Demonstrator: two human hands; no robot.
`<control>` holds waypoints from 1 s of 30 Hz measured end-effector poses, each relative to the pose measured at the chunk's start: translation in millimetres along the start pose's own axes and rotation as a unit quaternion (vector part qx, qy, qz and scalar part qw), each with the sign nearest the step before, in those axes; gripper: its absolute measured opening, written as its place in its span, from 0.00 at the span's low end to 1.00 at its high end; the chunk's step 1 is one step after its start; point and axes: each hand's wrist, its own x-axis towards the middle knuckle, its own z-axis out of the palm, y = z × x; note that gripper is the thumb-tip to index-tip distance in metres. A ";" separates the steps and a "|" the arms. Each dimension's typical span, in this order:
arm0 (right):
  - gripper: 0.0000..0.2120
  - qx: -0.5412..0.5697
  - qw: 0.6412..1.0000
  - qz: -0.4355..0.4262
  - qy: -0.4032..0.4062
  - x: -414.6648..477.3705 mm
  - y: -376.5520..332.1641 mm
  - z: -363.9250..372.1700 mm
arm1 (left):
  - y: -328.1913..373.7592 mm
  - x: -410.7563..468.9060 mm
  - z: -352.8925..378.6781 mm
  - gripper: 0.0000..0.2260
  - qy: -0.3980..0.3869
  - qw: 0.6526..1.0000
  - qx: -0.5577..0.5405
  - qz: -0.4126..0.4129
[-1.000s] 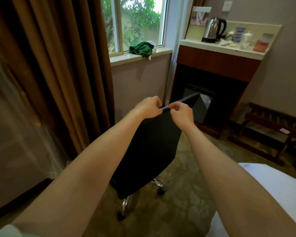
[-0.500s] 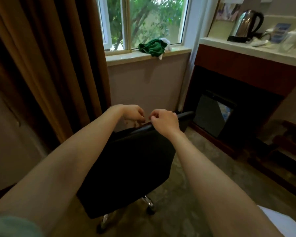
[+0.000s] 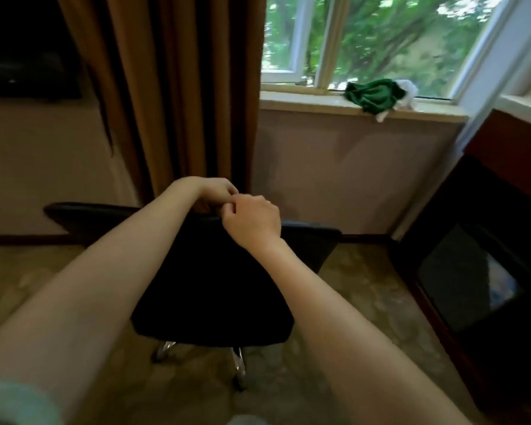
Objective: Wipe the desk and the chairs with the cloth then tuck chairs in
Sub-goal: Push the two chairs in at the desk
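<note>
While standing near the black chair [image 3: 215, 280], gripping the top edge of its backrest with both hands: left hand [image 3: 210, 191] curling over the far side, right hand [image 3: 252, 223] clenching the rim just beside it (fingertips nearly touching). Noticing the green cloth [image 3: 373, 95] lying bunched on the far windowsill [image 3: 295, 101], right of the brown curtain [image 3: 181, 87].

Left hand [image 3: 210, 191], right hand [image 3: 252, 223] bare; pale blue-green sleeve [image 3: 16, 403], left arm.

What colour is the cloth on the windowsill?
The cloth is dark green; it shows clearest in the head view.
</note>
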 end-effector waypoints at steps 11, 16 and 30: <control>0.15 -0.004 0.996 -0.081 -0.031 -0.4 35.4 -15.2 | -10.5 -32.6 21.1 0.09 0.051 0.988 -0.095 -0.111; 0.15 0.004 0.987 -0.144 -0.072 12.7 61.0 -32.9 | -1.8 -18.0 21.7 0.11 0.023 0.977 -0.127 -0.171; 0.15 0.013 0.964 -0.220 -0.146 40.3 128.5 -60.7 | 65.4 6.6 49.3 0.10 0.153 0.928 -0.159 -0.300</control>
